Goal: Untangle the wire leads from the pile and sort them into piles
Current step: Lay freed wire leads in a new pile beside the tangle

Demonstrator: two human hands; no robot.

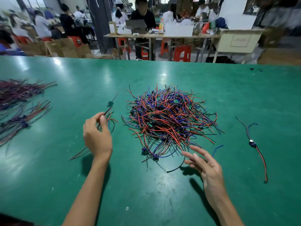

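My left hand (97, 136) pinches a few wire leads (108, 119), left of the tangled pile (169, 121) mid-table (65, 176). Right hand (206, 167) spread, fingers near pile's front edge. Sorted bundles (19, 101) far left; stray lead (254, 144) on the right.

glossy smooth green table (162, 193); plastic-coated leads in the pile (169, 121).

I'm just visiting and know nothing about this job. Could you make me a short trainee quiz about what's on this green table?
1. True or false: the left hand holds wire leads.
2. The right hand is: A) gripping a lead, B) open near the tangled pile, C) out of view.
3. On which side of the table do the sorted bundles lie?

Key: 1 true; 2 B; 3 left.
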